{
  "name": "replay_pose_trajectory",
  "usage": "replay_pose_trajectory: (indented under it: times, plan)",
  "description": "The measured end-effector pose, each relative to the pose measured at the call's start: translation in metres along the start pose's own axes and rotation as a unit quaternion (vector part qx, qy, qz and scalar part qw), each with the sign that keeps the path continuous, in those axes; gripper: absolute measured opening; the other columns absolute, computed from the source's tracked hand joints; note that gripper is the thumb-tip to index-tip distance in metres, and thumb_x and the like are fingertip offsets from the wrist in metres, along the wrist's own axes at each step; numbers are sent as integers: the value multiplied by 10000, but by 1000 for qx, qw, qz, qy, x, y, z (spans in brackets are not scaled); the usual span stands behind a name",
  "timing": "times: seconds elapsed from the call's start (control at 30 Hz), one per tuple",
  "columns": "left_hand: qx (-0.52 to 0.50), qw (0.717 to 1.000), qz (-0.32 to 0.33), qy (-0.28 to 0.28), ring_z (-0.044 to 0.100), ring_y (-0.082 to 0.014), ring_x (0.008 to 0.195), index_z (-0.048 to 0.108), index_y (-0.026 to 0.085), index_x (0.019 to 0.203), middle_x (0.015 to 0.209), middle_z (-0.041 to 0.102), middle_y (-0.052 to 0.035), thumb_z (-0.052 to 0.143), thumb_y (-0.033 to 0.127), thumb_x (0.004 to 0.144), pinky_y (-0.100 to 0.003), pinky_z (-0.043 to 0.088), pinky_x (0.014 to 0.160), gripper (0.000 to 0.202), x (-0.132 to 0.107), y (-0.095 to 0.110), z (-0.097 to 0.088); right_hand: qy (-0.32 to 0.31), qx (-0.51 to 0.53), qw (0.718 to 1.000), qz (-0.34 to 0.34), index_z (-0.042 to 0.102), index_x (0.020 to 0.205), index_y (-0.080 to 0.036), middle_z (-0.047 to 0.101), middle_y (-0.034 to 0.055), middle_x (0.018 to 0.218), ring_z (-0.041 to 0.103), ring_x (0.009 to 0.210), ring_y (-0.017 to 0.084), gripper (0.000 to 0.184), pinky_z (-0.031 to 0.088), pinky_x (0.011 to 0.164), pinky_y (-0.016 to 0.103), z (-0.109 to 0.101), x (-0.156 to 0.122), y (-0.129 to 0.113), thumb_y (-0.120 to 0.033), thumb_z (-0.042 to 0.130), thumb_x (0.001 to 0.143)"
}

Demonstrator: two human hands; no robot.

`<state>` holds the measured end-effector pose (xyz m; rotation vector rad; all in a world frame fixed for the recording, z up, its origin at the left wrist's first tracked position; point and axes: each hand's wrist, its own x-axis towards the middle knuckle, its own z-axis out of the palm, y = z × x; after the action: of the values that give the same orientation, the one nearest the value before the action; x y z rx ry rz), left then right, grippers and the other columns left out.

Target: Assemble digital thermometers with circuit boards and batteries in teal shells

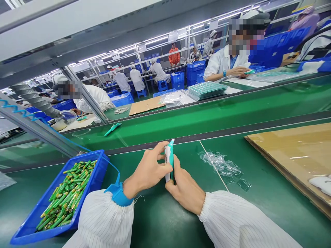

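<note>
My left hand [147,168] and my right hand [184,188] hold a slim white-and-teal plastic device [169,158] upright between them, above the green belt [160,220]. Left fingertips pinch its upper part, and right fingers wrap its lower part, hiding some of it. A blue wrist strap [119,194] circles my left wrist. To the left of that hand sits a blue plastic tray [99,168] heaped with green cylindrical cells [67,193].
A brown cardboard sheet [292,155] lies on the belt at right, with crumpled clear plastic [221,165] beside it. A teal device [113,129] lies on the farther belt. A co-worker's hands [238,71] work across it, near stacked green trays [207,90].
</note>
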<state>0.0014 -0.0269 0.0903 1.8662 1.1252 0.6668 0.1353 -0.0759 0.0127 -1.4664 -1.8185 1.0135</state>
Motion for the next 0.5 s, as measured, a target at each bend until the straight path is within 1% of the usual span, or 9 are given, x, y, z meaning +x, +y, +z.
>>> replay_pose_trajectory:
  times: [0.07, 0.13, 0.2, 0.27, 0.3, 0.37, 0.43, 0.5]
  plan:
    - [12, 1000, -5, 15, 707, -207, 930, 548, 250, 1310, 1026, 694, -27, 602, 167, 778, -292, 592, 752, 541, 1, 0, 0, 1, 7, 1000, -4, 121, 1459, -245, 387, -61, 640, 341, 544, 101, 736, 229, 509, 205, -1, 0, 0, -152, 396, 783]
    - [13, 1000, -12, 12, 706, -203, 912, 547, 258, 1311, 1086, 695, -39, 580, 198, 804, -291, 587, 724, 512, 1, 1, -1, 1, 15, 1000, -10, 170, 1431, -237, 387, -57, 657, 341, 549, 96, 692, 235, 510, 208, -2, 0, -1, -145, 395, 783]
    - [12, 1000, -13, -5, 697, -203, 949, 519, 280, 1334, 1176, 677, -43, 604, 191, 778, -282, 579, 723, 570, 1, 1, -3, -7, 27, 999, -23, 229, 1394, -243, 412, -52, 686, 345, 559, 90, 637, 258, 525, 204, -4, -1, -3, -140, 395, 788]
    - [22, 1000, -16, -10, 688, -202, 968, 483, 290, 1350, 1210, 662, -45, 633, 171, 738, -270, 566, 717, 641, 0, 0, -4, -3, 28, 999, -34, 245, 1390, -257, 436, -48, 716, 352, 574, 86, 631, 274, 549, 199, -5, -3, -5, -131, 396, 790]
    - [34, 999, -20, -4, 688, -200, 950, 475, 286, 1345, 1181, 668, -46, 633, 168, 735, -265, 556, 701, 641, 0, 0, -4, 0, 25, 999, -35, 235, 1400, -263, 437, -48, 716, 354, 578, 87, 646, 275, 557, 198, -5, -3, -6, -125, 397, 790]
    - [81, 996, -29, 13, 686, -191, 844, 476, 266, 1317, 1039, 690, -42, 594, 181, 770, -257, 516, 641, 566, 0, 1, -1, 4, 20, 999, -31, 223, 1403, -262, 427, -51, 702, 352, 580, 92, 649, 268, 564, 200, -4, -4, -6, -122, 399, 795]
    - [159, 986, -36, 19, 647, -184, 698, 479, 229, 1282, 850, 673, -32, 534, 202, 815, -254, 438, 557, 471, 1, 3, 5, -2, 25, 999, -33, 273, 1342, -243, 439, -48, 719, 352, 589, 94, 545, 276, 575, 205, -2, -4, -4, -149, 409, 823]
    - [235, 971, -37, 16, 586, -184, 602, 465, 185, 1265, 743, 631, -30, 489, 207, 836, -262, 352, 506, 430, 2, 5, 11, -3, 37, 998, -45, 332, 1242, -223, 480, -30, 785, 378, 622, 93, 371, 303, 598, 210, -1, -3, -1, -216, 408, 879]
